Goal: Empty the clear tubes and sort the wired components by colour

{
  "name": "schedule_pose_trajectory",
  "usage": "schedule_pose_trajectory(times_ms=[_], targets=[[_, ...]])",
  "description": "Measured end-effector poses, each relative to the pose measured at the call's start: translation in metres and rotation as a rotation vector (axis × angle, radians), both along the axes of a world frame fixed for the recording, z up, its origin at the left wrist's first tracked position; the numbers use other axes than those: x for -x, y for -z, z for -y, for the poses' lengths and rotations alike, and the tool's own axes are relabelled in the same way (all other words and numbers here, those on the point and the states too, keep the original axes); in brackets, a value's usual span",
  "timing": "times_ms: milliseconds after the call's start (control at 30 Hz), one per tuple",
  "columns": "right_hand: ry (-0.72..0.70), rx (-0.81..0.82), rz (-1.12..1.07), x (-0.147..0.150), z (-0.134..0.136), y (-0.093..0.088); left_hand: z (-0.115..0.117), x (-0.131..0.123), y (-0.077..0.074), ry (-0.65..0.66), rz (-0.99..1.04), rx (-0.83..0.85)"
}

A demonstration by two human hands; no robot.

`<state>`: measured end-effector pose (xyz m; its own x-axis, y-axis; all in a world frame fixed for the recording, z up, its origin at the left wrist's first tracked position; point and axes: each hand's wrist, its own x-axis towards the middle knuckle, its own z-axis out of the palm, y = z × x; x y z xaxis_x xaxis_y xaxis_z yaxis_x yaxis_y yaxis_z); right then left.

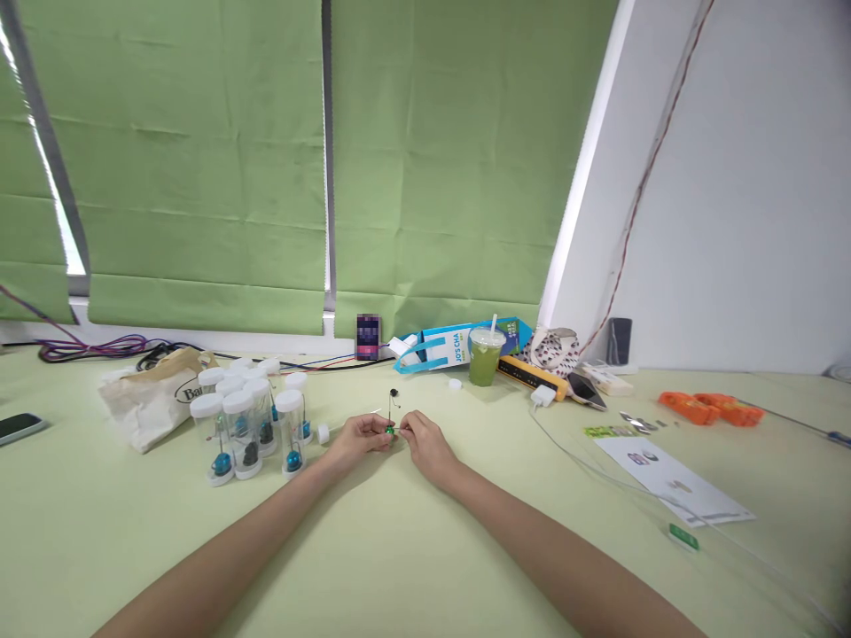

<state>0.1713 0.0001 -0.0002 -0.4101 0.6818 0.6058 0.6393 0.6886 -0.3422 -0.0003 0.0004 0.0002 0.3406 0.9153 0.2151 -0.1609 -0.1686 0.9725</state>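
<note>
Holding something tiny, low over the worktop (372, 567)

Forearms (253, 540) are angling in from the near side. Lidded clear tubes (247, 416) are standing bunched at left, probably keeping them within reach. Left hand (363, 437) is pinching a green bead (390, 431) at the fingertips, apparently steadying its upright dark stem (389, 408). Right hand (425, 443) is curling just beside it; whether it is gripping, I cannot tell.

Green blinds (465, 151), white wall (745, 186) at right, pale-green table (392, 567)

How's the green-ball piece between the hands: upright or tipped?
Upright: the dark stem rises nearly straight from the green ball, held in the left hand, to a black top.
</note>
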Motion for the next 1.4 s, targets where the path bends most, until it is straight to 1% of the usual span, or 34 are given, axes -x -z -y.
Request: schedule_pose_trajectory(times_ms=[200,500,633,800,933,1200,1267,1400], targets=[[0.075,-0.043,0.08,0.0007,0.004,-0.0071,-0.0005,-0.0001,0.0018,0.014,-0.002,-0.027],[0.074,-0.043,0.111,0.001,0.0035,-0.0072,0.0003,-0.0003,-0.0001,0.007,-0.02,-0.012],[0.066,-0.019,0.072,0.0005,0.0019,-0.0051,-0.0017,0.0,0.0026,0.013,-0.016,-0.02],[0.037,0.004,-0.028,-0.0003,-0.0017,-0.001,-0.0036,0.001,0.0059,-0.008,-0.011,-0.037],[0.065,0.013,-0.089,-0.0006,-0.0032,0.0001,-0.0033,0.0009,0.0056,-0.031,-0.015,-0.036],[0.173,0.053,-0.049,-0.0005,0.0029,-0.0039,-0.0003,0.0002,0.0027,-0.039,-0.03,-0.036],[0.174,0.076,-0.056,-0.0005,0.002,-0.0033,-0.0005,0.0004,0.0027,-0.035,-0.034,-0.042],[0.131,0.136,-0.114,-0.0007,-0.0039,0.0003,-0.0024,0.0,0.0035,-0.029,-0.033,-0.051]])
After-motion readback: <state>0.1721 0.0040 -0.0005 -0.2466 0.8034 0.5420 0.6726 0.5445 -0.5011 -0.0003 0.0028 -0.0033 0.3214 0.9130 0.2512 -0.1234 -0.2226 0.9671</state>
